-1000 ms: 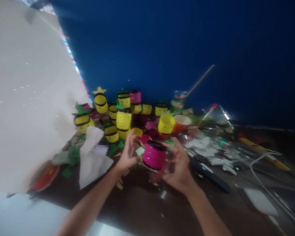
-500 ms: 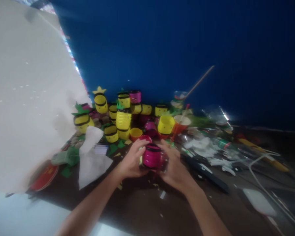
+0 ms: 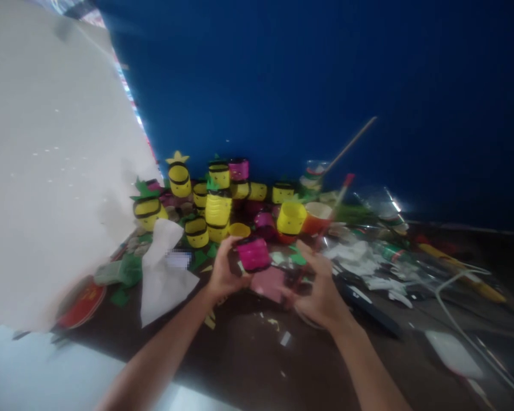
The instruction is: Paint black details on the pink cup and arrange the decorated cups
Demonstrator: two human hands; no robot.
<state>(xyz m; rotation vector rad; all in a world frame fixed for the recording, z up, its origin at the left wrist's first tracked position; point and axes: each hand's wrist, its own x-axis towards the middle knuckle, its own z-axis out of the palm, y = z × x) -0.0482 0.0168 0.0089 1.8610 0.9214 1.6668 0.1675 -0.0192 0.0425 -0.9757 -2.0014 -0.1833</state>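
Observation:
My left hand is curled round a small magenta cup with a dark band, its fingers on the cup's left side. Below the cup is a flat pink piece, blurred; I cannot tell whether it is joined to the cup. My right hand is just to the right, thumb and forefinger parted. A thin stick with a red end slants up from this hand and seems tucked in its fingers; its lower end is blurred. Just behind stand a yellow cup and a shallow yellow cup.
Several yellow pineapple-like cups with green tops crowd the back. White paper lies at left, by a red round lid. At right are an orange cup, crumpled white scraps, a dark long tool and a white cable.
My hands have moved apart: the right one went right with the stick. The magenta cup has shifted left and up, tilted, in my left hand, and the pink piece now shows.

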